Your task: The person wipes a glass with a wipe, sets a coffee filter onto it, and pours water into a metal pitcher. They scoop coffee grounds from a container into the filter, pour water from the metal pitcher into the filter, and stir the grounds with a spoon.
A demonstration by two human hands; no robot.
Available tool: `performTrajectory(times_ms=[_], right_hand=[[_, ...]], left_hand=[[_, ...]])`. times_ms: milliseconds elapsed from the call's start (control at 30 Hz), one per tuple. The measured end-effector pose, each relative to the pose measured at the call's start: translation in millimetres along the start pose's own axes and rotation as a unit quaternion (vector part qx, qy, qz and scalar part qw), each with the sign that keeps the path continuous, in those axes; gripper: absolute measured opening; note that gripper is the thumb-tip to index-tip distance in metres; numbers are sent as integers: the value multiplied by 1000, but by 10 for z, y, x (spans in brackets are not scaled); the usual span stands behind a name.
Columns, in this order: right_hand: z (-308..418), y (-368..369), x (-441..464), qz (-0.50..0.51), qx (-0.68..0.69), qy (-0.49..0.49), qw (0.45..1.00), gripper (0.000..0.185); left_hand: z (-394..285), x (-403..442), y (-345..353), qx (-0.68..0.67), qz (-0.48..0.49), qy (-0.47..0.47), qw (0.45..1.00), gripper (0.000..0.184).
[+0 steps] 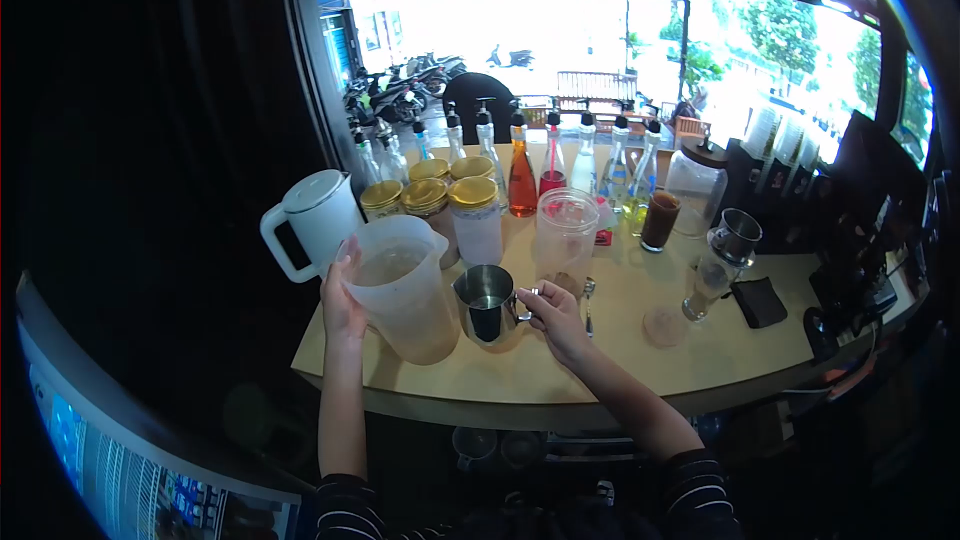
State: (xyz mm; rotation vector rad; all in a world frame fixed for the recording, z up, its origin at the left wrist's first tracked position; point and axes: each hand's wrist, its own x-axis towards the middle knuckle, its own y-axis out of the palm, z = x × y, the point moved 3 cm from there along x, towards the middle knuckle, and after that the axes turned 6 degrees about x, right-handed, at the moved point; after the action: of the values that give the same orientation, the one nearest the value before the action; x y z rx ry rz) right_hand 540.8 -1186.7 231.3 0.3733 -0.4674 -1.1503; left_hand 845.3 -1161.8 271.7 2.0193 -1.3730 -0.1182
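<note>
My left hand (343, 302) is wrapped round the left side of a large frosted plastic pitcher (408, 308), which is tilted slightly and has liquid inside. Just right of it, my right hand (552, 316) pinches the handle of a small metal pitcher (486, 306). The metal pitcher's mouth faces up and shows its shiny inside. Behind my right hand stands a tall clear container (566, 230). A spoon (589, 306) lies to the right of that container.
A white kettle (322, 215) stands at the left. Gold-lidded jars (476, 225) and pump bottles (522, 175) line the back. Rightward are a brown drink (660, 221), a glass (702, 288) with a dripper (737, 236), and a black cloth (759, 302).
</note>
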Motion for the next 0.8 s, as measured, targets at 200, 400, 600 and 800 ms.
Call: performTrajectory(times_ms=[200,400,600,800], right_hand=[[193,-237,-215,5,5,4,1000,10],[505,-698,-558,-12,6,18,1000,9],[1009,-1457,-1008,-39,-14,46,998,8],[1581,-2246,-1454,-64,-24,39,997,10]], left_hand=[[129,-94,26,71,-46,15,996,60],[455,-1068,251,246,-247,256,901,44],[1416,-1690,1399,346,52,203,915,39],[2281,-1988,2558,580,320,154,733,64]])
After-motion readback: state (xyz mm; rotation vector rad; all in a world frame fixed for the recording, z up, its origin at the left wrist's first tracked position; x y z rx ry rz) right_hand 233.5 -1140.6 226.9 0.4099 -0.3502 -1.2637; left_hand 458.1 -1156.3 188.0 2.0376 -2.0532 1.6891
